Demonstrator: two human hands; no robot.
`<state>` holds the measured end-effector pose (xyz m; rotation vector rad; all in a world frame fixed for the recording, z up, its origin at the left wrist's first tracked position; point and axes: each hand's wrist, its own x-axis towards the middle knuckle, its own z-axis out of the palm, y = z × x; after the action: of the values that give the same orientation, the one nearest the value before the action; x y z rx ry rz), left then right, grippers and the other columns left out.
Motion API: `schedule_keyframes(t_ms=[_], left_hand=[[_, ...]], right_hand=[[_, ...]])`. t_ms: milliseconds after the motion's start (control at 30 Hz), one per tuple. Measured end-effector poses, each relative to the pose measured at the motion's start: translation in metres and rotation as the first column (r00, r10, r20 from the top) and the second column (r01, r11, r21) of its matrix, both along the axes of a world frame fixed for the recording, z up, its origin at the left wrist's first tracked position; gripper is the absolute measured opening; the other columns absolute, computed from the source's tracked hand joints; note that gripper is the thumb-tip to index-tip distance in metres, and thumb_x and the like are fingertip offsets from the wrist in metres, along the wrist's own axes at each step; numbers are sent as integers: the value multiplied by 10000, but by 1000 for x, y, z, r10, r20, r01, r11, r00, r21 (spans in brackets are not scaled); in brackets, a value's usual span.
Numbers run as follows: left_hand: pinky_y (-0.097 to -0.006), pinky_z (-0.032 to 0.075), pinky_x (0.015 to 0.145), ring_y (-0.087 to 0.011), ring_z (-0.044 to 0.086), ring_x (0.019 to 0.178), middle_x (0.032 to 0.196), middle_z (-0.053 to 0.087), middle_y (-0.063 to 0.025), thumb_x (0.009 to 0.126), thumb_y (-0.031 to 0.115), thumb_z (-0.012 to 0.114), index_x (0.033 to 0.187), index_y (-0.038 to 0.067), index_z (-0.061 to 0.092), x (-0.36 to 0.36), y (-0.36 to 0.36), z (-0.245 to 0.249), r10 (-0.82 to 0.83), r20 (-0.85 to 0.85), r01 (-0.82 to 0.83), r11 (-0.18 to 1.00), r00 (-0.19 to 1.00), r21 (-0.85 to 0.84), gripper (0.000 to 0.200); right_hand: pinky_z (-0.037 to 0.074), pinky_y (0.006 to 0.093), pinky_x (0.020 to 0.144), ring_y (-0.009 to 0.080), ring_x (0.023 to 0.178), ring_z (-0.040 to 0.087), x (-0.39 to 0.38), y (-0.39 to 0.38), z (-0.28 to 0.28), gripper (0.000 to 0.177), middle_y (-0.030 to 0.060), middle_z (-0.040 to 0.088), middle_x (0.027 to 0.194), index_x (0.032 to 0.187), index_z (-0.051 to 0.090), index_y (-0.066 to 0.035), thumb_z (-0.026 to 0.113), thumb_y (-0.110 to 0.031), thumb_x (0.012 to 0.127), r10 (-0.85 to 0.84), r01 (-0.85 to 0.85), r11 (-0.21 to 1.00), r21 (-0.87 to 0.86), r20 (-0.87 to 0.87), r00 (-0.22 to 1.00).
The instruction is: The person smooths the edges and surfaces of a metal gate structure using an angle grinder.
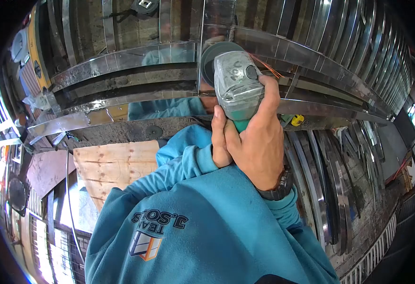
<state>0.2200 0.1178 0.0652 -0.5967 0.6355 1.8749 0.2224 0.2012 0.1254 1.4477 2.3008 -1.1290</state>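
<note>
Both of my hands are on an angle grinder (238,78) with a scuffed grey-white head and a green body. Its round disc (208,66) is against or very near a joint in a shiny metal frame (165,54), and orange sparks (269,67) fly off to the right. My right hand (259,146), with a dark watch at the wrist, wraps the grinder body from above, its index finger stretched along the head. From the left, my left hand (220,142) closes round the body; most of its fingers are hidden behind the tool and the right hand.
Long metal bars (321,184) lie to the right below the frame. A small yellow tape measure (298,120) sits by the frame's near rail. At left are a wooden board (117,163), a yellow spirit level (38,61) and a white cable (69,203).
</note>
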Motion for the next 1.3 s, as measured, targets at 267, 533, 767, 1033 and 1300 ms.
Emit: schedule_keyframes(t_ms=[267,533,767,1033,1300], left_hand=[[-354,455,1007,-224,603,1140,1297,623,-95,1065,535,277,1376,61,524,-11,8,3,-58,-13,57,996,998,-68,619],[-356,440,1035,-232,583,1177,1340,595,-100,1054,564,298,1410,67,495,-20,20,5,-93,47,95,995,995,-39,642],[-366,402,1101,-248,532,1278,1414,530,-133,1054,548,315,1464,41,417,-23,23,7,-139,93,138,990,986,17,660],[-363,414,1090,-241,545,1260,1401,539,-130,1051,557,316,1458,44,424,-11,8,6,-104,66,102,994,992,29,664],[-363,396,1095,-244,536,1262,1402,552,-100,1064,541,279,1447,72,449,-7,2,13,-101,96,100,995,990,14,629]], right_hand=[[559,514,805,502,994,650,-4,8,-4,804,329,554,1198,1458,228,-24,699,-118,813,34,-33,999,43,-11,999],[540,533,820,513,979,657,-13,19,-3,790,352,600,1088,1434,232,-15,712,-92,812,40,-39,997,69,-17,999],[540,537,824,525,968,655,-13,23,-1,779,351,616,1060,1430,245,-21,717,-110,816,35,-35,996,82,1,999],[541,528,823,522,960,656,-8,12,4,788,354,617,1061,1429,246,-14,726,-123,814,57,-59,996,72,25,998],[531,548,804,525,946,654,-6,5,10,776,362,618,1043,1424,240,-11,718,-136,825,53,-56,998,41,77,996]])
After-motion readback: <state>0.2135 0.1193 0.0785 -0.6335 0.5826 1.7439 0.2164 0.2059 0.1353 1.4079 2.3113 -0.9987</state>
